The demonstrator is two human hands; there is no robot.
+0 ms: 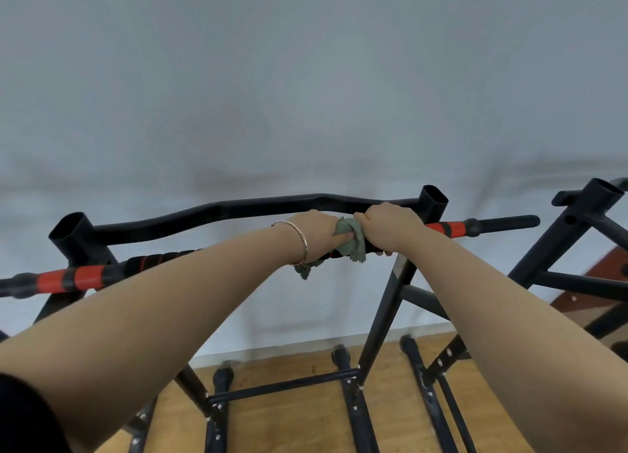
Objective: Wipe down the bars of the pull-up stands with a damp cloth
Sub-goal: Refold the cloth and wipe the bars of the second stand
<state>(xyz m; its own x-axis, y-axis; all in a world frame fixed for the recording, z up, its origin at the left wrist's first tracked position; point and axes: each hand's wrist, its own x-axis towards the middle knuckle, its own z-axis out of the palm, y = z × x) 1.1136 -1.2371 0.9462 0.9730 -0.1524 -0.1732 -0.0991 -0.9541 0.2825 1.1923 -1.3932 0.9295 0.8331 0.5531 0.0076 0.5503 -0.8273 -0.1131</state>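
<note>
1. The long black pull-up bar with red bands and padded grip (85, 277) runs across the middle of the frame, from the left edge to the right.
2. A crumpled grey-green cloth (350, 238) is wrapped around this bar, a little right of the centre of the frame.
3. The left hand (314, 233), with a thin gold-coloured bangle (300, 240) on the wrist, has its fingers closed on the cloth and the bar.
4. The right hand (389, 226) grips just beside it, fingers curled around the bar and touching the cloth.
5. A curved black steel crossbar (238, 209) lies behind the hands.
6. A second black metal stand (577, 235) is at the right edge.
7. The brown wooden floor (289, 422) is in the lower part of the frame.
</note>
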